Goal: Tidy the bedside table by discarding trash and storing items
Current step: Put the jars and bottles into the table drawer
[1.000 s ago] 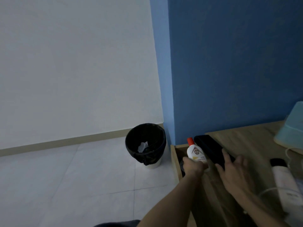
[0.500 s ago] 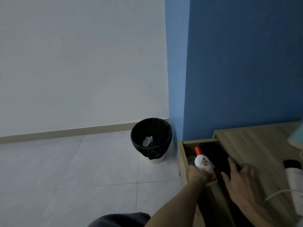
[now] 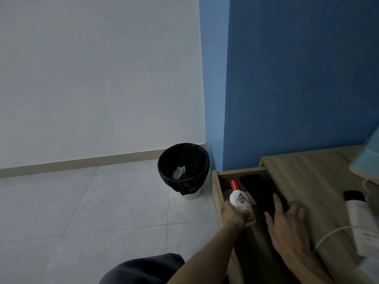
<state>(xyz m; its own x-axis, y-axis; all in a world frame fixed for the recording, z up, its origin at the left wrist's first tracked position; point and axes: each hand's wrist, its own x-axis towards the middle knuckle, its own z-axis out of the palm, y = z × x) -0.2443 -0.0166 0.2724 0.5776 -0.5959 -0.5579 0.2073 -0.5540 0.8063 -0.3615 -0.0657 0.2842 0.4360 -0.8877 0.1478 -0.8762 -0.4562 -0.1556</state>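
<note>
My left hand (image 3: pixel 233 215) grips a small white bottle with a red cap (image 3: pixel 239 198) and holds it inside the open wooden drawer (image 3: pixel 215 193) of the bedside table (image 3: pixel 307 181). My right hand (image 3: pixel 287 222) rests with spread fingers on a long black case (image 3: pixel 260 189) that lies in the drawer. A pink item (image 3: pixel 251 198) shows between bottle and case.
A black-lined bin (image 3: pixel 183 167) with white paper inside stands on the tiled floor left of the drawer. On the tabletop lie a white tube with a black cap (image 3: pixel 361 218), a white cable (image 3: pixel 336 232) and a light blue lamp shade (image 3: pixel 369 158). My dark-clothed knee (image 3: pixel 143 269) is below.
The bottle and the black case have gone down from drawer-rim height into the drawer. My right hand stays on the case. The camera has shifted right.
</note>
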